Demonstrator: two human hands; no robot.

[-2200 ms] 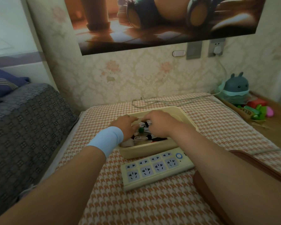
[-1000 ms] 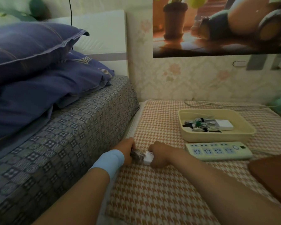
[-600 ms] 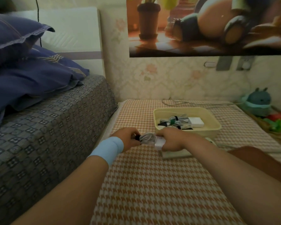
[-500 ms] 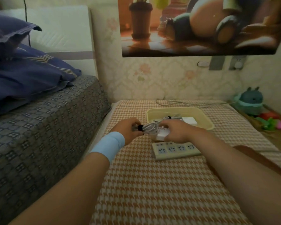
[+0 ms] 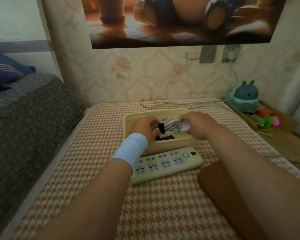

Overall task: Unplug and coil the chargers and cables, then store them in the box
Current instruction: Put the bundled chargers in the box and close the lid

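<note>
The cable [image 5: 171, 126] is one grey coil with one black strap, held over the open box [image 5: 171, 144]. The left hand [image 5: 145, 128] and right hand [image 5: 197, 125] each grip one end, fingers curled. The one box is smooth cream plastic with round corners. One long power strip [image 5: 166, 163] lies just beside its front wall. Bare checked cloth [image 5: 163, 213] spreads left and near.

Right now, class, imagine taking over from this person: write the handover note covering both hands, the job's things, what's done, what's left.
Left hand and right hand each hold one end of the strapped, coiled cable bundle over the cream box.
Done: this bundle coiled; power strip sockets look empty.
Left: lower the bundle in; pull the wall plug, coil the loose cable behind the box.
</note>
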